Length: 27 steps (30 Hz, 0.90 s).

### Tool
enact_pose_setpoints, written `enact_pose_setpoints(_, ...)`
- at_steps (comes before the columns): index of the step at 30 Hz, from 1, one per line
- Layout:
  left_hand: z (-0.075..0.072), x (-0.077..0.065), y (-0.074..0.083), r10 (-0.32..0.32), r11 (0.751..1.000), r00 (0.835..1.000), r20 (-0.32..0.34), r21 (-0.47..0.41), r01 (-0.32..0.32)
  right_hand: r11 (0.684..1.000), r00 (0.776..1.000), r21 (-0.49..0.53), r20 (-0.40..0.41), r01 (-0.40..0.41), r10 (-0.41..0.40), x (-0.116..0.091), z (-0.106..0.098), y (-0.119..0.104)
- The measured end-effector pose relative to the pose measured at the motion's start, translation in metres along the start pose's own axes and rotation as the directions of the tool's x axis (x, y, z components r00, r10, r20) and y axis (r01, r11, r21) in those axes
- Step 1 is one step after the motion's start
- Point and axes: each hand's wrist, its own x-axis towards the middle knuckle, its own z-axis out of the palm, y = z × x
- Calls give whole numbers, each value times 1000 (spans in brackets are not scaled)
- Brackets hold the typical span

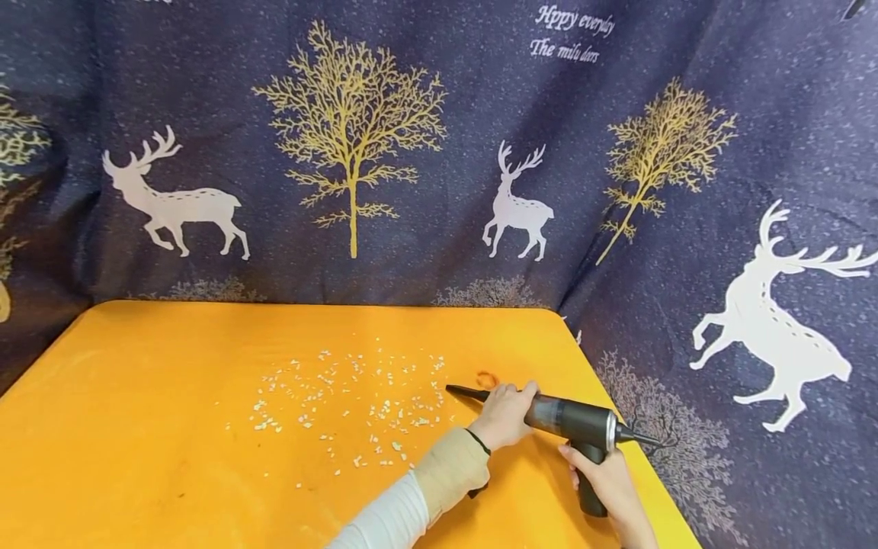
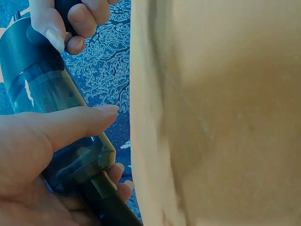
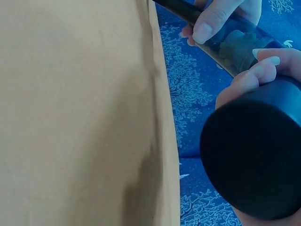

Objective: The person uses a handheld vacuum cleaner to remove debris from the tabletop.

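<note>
A black handheld vacuum cleaner [image 1: 579, 418] is held over the right side of the yellow table, its narrow nozzle [image 1: 468, 393] pointing left toward scattered white paper scraps [image 1: 387, 408]. My left hand [image 1: 506, 415] wraps round its front end, near the clear dust cup [image 2: 51, 92]. The right hand [image 1: 607, 476] grips the handle, whose round black base [image 3: 249, 157] faces the right wrist camera. In the left wrist view, the left thumb lies across the clear cup, with fingertips showing on its far side.
The yellow tabletop [image 1: 137, 389] carries the scraps across its middle. A small reddish ring [image 1: 487, 379] lies beyond the left hand. Dark blue cloth [image 1: 425, 152] printed with deer and trees hangs behind the table and along its right side.
</note>
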Motion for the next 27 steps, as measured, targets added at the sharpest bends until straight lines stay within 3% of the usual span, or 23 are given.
enact_pose_setpoints(11, -1, 7, -9, -5, 1000, 1000, -2, -16, 5, 1000, 1000, 4, 5, 3, -3, 7, 5, -5)
enact_pose_setpoints(27, -11, 17, -30, -1, 1000, 998, 70, -18, 2, 999, 1000, 30, 10, 12, -12, 24, 20, -10)
